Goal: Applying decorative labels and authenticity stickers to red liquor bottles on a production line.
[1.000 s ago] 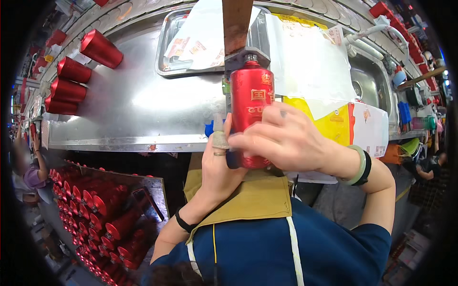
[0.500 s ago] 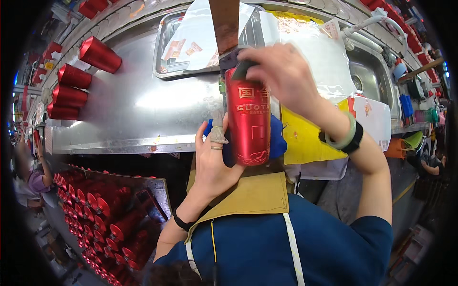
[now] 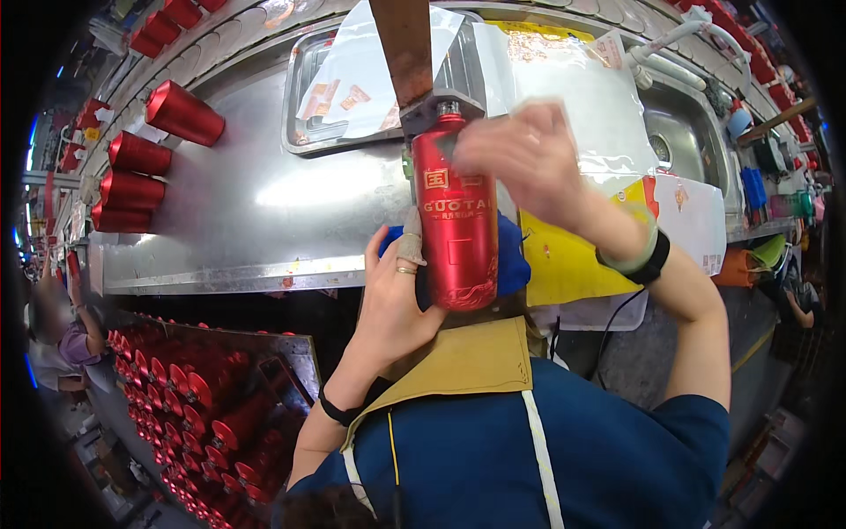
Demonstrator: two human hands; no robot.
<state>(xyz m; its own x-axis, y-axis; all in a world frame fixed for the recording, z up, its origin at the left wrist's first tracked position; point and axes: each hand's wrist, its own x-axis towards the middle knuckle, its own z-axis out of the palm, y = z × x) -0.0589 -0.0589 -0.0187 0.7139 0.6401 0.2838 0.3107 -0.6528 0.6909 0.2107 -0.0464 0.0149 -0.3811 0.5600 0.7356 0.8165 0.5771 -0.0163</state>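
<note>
A glossy red bottle with gold lettering lies in front of me, its base toward my body. Its neck meets a metal bracket at the end of a brown bar. My left hand, with a pale covering on one finger, is closed round the bottle's left side and underside. Beside the bottle's shoulder, my right hand is blurred by motion, fingers bent. A small dark flat piece shows at its fingertips against the bottle; its kind is unclear. Blue cloth lies under the bottle.
Several red bottle-shaped covers lie on the steel table's left side. A metal tray with sheets of labels is behind. Yellow and white sheets lie right, before a sink. Many red bottles stand lower left; a person is beyond.
My right hand has drawn back from the bottle's neck toward me and right, uncovering the neck. My left hand stays on the bottle.
</note>
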